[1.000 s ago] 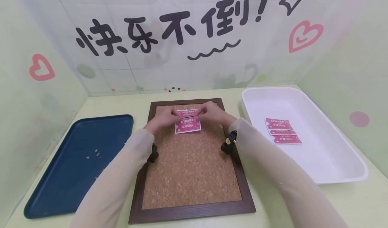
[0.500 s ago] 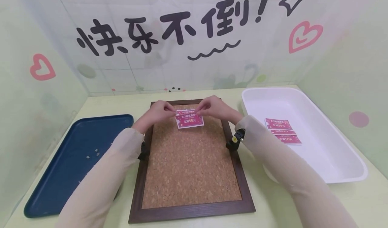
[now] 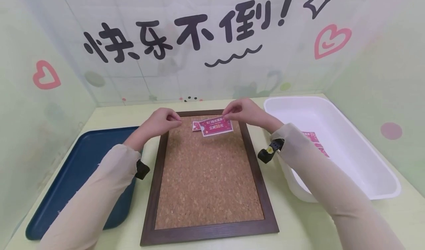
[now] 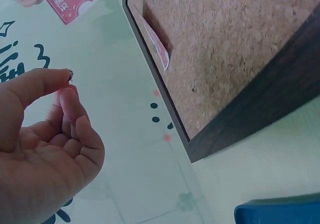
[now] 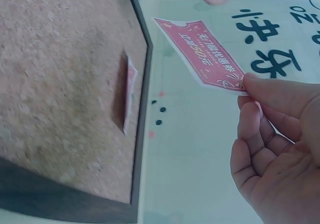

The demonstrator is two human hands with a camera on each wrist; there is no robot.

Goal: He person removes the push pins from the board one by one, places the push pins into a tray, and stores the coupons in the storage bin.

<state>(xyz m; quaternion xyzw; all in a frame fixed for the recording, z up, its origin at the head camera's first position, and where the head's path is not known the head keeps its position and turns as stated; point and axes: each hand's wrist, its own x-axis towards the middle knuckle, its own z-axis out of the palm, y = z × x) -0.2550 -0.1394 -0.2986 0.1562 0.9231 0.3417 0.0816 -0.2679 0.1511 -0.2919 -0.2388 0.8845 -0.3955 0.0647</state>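
Note:
My right hand (image 3: 247, 111) pinches one corner of a pink coupon (image 3: 217, 127) between thumb and finger, above the far part of the framed corkboard (image 3: 210, 180). Another coupon (image 3: 196, 126) is at the board's far end, partly hidden behind the held one; the right wrist view shows this coupon (image 5: 131, 86) edge-on, standing out from the cork. To the left, my left hand (image 3: 161, 122) is over the board's far left frame. In the left wrist view its thumb and finger pinch a tiny silvery thumbtack (image 4: 70, 75), mostly covered by the fingertips.
A dark blue tray (image 3: 78, 161) lies left of the board, partly under my left sleeve. At right stands a white tub (image 3: 358, 161) with several pink coupons (image 3: 312, 136) in it, partly covered by my right sleeve. A printed backdrop (image 3: 186, 76) rises behind the table.
My hands have moved apart. The left hand let go of the coupon and moved left; the right hand carried it up and right, uncovering part of the coupon on the board.

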